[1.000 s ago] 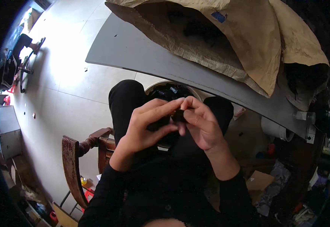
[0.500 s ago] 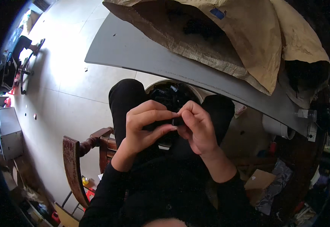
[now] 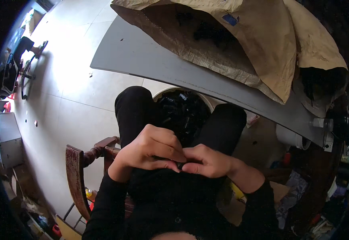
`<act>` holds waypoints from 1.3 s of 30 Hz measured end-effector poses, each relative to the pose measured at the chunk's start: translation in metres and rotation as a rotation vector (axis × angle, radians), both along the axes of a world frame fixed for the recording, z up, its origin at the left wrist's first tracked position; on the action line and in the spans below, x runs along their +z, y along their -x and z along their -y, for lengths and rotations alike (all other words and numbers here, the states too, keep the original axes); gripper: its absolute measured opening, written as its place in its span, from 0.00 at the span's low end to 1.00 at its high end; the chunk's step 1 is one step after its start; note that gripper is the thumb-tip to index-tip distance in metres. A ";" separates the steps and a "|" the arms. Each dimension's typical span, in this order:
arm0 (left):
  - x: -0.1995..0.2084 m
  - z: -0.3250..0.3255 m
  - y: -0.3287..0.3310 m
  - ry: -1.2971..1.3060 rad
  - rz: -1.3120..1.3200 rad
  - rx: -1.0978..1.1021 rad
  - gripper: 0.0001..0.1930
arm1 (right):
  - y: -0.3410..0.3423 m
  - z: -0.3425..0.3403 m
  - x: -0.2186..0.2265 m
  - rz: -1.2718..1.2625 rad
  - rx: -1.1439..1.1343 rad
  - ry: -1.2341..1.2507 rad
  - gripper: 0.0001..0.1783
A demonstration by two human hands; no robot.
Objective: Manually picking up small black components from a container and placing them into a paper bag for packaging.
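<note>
Left hand (image 3: 150, 148) and right hand (image 3: 208, 161) have dropped toward the lap (image 3: 158, 182), baring more of the bucket (image 3: 210, 105) of black pieces (image 3: 184, 114). Their fingertips pinch a small dark piece (image 3: 180, 165) between them; too little shows to tell its long axis or which way it points. Beyond the bucket, a grey table (image 3: 142, 54) carries an open brown sack (image 3: 272, 52) drooping toward its near edge. Pale tiled floor (image 3: 58, 108) spreads past the table's left corner, a wooden chair (image 3: 73, 168) standing on it.
</note>
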State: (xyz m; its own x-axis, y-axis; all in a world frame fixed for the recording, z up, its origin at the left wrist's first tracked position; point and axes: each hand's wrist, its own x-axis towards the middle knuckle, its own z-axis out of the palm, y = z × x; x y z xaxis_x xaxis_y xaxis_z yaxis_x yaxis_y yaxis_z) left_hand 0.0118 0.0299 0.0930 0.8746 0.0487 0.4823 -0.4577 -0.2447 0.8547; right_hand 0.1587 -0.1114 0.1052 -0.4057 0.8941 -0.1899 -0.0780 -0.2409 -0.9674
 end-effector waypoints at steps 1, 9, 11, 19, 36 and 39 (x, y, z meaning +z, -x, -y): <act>-0.001 0.000 0.001 0.012 0.001 -0.020 0.09 | 0.002 0.001 0.000 0.000 0.003 -0.001 0.13; -0.030 0.003 0.000 0.029 -0.154 0.316 0.12 | -0.027 -0.036 -0.011 0.578 -0.262 -0.430 0.12; -0.048 0.006 -0.003 -0.134 -0.350 0.470 0.11 | -0.047 -0.059 -0.015 0.789 -0.524 -0.567 0.12; -0.104 0.018 -0.026 -0.507 -0.575 0.345 0.16 | -0.144 -0.162 -0.060 1.470 -1.023 -0.677 0.14; -0.021 0.009 -0.029 1.007 -0.187 0.348 0.17 | -0.013 -0.050 -0.017 -0.182 -0.625 -0.250 0.16; -0.025 0.009 -0.020 1.147 -0.148 0.285 0.13 | -0.006 -0.040 -0.008 -0.470 -0.588 -0.036 0.19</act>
State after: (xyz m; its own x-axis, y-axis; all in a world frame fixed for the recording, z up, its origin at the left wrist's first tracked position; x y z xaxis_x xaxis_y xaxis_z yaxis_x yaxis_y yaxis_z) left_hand 0.0316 0.0209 0.0678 0.8056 0.5877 -0.0743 -0.3896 0.6201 0.6809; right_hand 0.1649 -0.0710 0.0969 0.1089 0.9907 -0.0812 -0.5904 -0.0013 -0.8071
